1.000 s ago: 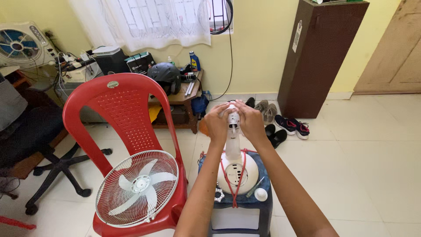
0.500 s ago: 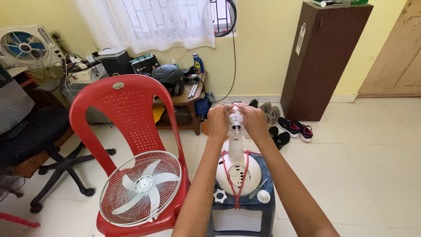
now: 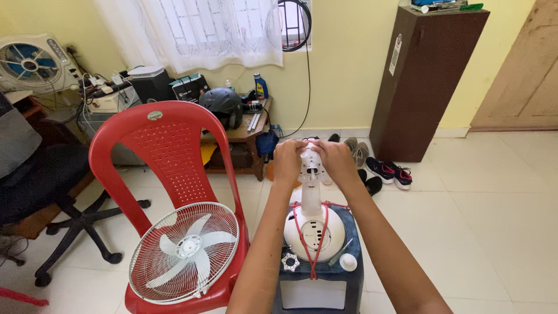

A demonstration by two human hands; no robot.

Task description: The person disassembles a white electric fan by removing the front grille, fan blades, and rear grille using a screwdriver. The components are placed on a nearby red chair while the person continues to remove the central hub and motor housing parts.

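- Yellow walls and a pale tiled floor (image 3: 488, 209) surround the scene.
- At left, a red chair (image 3: 168, 157) holds a white fan head (image 3: 183, 251).
- Left hand (image 3: 289, 161) and right hand (image 3: 333, 160) close together, both clamped on the top of a white fan stand (image 3: 312, 192).
- Its round base sits on a blue stool (image 3: 319, 279).
- Shoes (image 3: 388, 170) lie at right.

I see yellow walls (image 3: 343, 70), a curtained window (image 3: 203, 29) at eleven o'clock, a brown cabinet (image 3: 424, 81) at one o'clock and a pale tiled floor (image 3: 494, 221).
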